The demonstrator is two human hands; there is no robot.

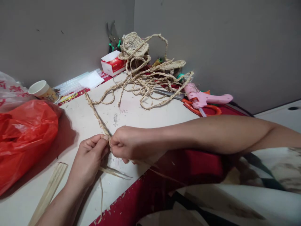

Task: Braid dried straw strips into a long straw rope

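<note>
Left of the braided straw rope [97,116], we see a whitish plastic bag [11,91] with red characters we cannot make out, then a printed paper cup [41,90]. Our left hand [90,153], wrist angled up, pinches the rope's near end; our right hand [127,144], forearm almost level, closes around its strands. Rightward of the rope lies a pink glue gun [204,99].

So the counter [94,119] is white over red: red bag [30,135] at left, paper cup [41,90] and tissue box [113,64] up top, tangled rope [147,83] upper middle, orange-handled scissors [213,110] right of it.
</note>
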